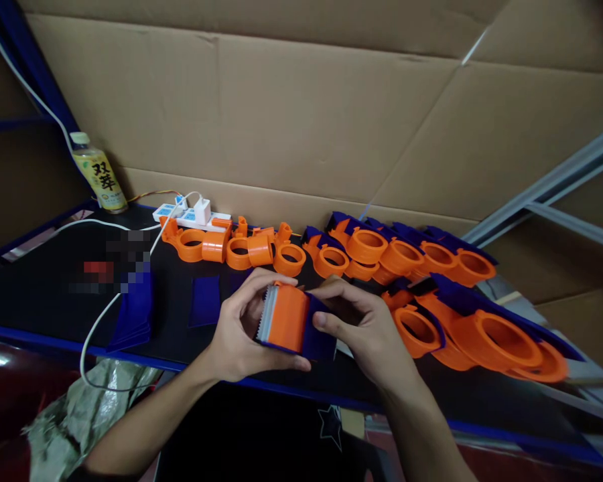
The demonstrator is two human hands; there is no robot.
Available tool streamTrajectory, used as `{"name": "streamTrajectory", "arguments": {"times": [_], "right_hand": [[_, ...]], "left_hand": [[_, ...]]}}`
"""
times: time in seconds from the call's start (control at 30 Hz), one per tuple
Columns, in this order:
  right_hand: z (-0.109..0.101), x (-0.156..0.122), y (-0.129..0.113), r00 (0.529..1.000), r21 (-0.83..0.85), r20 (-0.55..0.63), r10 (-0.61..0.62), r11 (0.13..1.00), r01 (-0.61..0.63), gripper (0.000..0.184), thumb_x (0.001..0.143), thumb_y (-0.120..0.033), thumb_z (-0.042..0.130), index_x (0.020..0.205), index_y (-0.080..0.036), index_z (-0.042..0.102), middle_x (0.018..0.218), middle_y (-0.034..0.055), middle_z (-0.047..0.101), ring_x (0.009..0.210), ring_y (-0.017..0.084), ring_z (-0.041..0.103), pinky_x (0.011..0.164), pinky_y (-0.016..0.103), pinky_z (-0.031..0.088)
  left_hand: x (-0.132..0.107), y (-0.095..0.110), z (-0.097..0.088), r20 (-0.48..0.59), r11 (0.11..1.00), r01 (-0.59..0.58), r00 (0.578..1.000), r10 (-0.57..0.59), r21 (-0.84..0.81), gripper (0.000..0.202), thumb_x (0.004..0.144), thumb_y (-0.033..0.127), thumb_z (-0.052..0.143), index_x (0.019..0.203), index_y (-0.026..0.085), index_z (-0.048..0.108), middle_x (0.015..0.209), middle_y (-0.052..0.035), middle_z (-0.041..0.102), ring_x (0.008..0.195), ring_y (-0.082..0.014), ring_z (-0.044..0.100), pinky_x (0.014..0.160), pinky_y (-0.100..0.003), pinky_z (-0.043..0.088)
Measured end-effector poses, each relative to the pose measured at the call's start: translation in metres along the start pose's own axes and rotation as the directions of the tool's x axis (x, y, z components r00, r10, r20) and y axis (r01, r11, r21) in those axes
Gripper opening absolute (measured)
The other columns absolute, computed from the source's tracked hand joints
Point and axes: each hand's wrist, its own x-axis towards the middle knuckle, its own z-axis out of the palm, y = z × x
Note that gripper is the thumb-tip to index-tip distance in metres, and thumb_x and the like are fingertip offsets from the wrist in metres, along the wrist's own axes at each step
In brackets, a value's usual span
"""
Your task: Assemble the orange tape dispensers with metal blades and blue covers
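Over the front edge of the table, both hands hold an orange tape dispenser with a grey toothed blade facing left. My left hand wraps round its left side, thumb and fingers along the top and bottom edges. On the right side, my right hand pinches a dark blue plate that lies against the orange body. The right fingers behind the plate are partly hidden. Just left of my left hand, a blue plate lies flat on the black table.
Orange dispenser parts stand along the back. Several dispensers with blue plates crowd the right side. A stack of blue plates lies left, beside a white cable. A power strip and a drink bottle stand behind.
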Motion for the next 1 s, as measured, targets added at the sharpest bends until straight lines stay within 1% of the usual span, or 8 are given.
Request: {"name": "streamTrajectory", "arguments": {"times": [0.2,0.33,0.43,0.5,0.6,0.7,0.87,1.0], "right_hand": [[-0.001,-0.004,-0.005,0.998,-0.023,0.035,-0.045,0.999,0.046,0.014,0.075,-0.03,0.086,0.083,-0.025,0.076,0.091,0.0026,0.072,0.086,0.019,0.069,0.079,0.029,0.057],[-0.002,-0.008,-0.006,0.989,-0.298,0.013,-0.147,0.944,0.144,0.016,0.087,-0.033,0.076,0.102,-0.03,0.079,0.105,0.0048,0.073,0.097,0.022,0.069,0.09,0.037,0.056],[0.002,-0.016,-0.005,0.971,-0.58,0.01,-0.24,0.789,0.201,0.039,0.099,-0.038,0.058,0.138,-0.035,0.064,0.13,0.0075,0.064,0.122,0.027,0.06,0.107,0.047,0.049],[0.007,-0.023,-0.002,0.959,-0.707,0.077,-0.271,0.663,0.245,0.06,0.097,-0.046,0.059,0.154,-0.034,0.045,0.144,0.0096,0.053,0.134,0.032,0.05,0.111,0.052,0.045],[0.014,-0.034,0.005,0.937,-0.835,0.159,-0.311,0.463,0.296,0.091,0.086,-0.052,0.072,0.162,-0.033,0.026,0.151,0.0125,0.045,0.136,0.037,0.046,0.112,0.057,0.044],[0.021,-0.041,0.014,0.913,-0.894,0.167,-0.371,0.333,0.299,0.094,0.089,-0.038,0.073,0.164,-0.032,0.017,0.147,0.0142,0.05,0.131,0.036,0.05,0.108,0.057,0.046],[0.015,-0.039,0.017,0.9,-0.898,0.154,-0.409,0.323,0.3,0.088,0.089,-0.031,0.069,0.163,-0.026,0.023,0.141,0.0159,0.055,0.125,0.034,0.054,0.103,0.053,0.05],[-0.022,-0.003,0.019,0.897,-0.926,-0.018,-0.442,0.345,0.152,0.077,0.088,-0.04,0.069,0.156,-0.023,0.038,0.138,0.0155,0.058,0.123,0.035,0.056,0.104,0.054,0.048]], "left_hand": [[0.0,0.0,-0.009,0.14,1.0,-0.008,0.99,0.007,0.004,0.078,0.047,0.031,0.099,0.119,0.025,0.069,0.111,-0.0089,0.063,0.107,-0.03,0.063,0.098,-0.048,0.054],[-0.003,0.003,0.001,0.053,0.999,0.04,0.998,-0.039,-0.018,0.078,0.05,0.027,0.099,0.121,0.026,0.067,0.116,-0.0078,0.064,0.11,-0.029,0.065,0.099,-0.044,0.054],[-0.004,-0.002,0.009,-0.139,0.991,0.122,0.982,-0.128,-0.051,0.071,0.06,0.029,0.095,0.123,0.027,0.061,0.121,-0.0074,0.067,0.109,-0.027,0.067,0.094,-0.04,0.056],[-0.003,-0.008,0.009,-0.265,0.978,0.185,0.942,-0.204,-0.097,0.063,0.066,0.03,0.091,0.121,0.027,0.06,0.115,-0.0049,0.068,0.1,-0.0225,0.069,0.089,-0.035,0.056],[0.001,-0.016,0.003,-0.38,0.944,0.264,0.867,-0.323,-0.199,0.053,0.071,0.033,0.088,0.117,0.025,0.061,0.102,-0.0012,0.067,0.087,-0.016,0.067,0.082,-0.029,0.055],[0.004,-0.02,-0.001,-0.396,0.906,0.324,0.82,-0.413,-0.273,0.053,0.07,0.033,0.089,0.114,0.024,0.062,0.101,-0.0006,0.067,0.092,-0.016,0.066,0.086,-0.03,0.054],[0.008,-0.02,0.002,-0.32,0.86,0.374,0.815,-0.484,-0.347,0.051,0.072,0.035,0.088,0.115,0.023,0.063,0.111,-0.003,0.069,0.106,-0.0198,0.066,0.099,-0.04,0.052],[0.009,-0.024,0.001,-0.271,0.856,0.334,0.848,-0.456,-0.395,0.046,0.085,0.039,0.076,0.127,0.027,0.06,0.134,-0.0081,0.063,0.129,-0.0242,0.058,0.108,-0.047,0.048]]}}
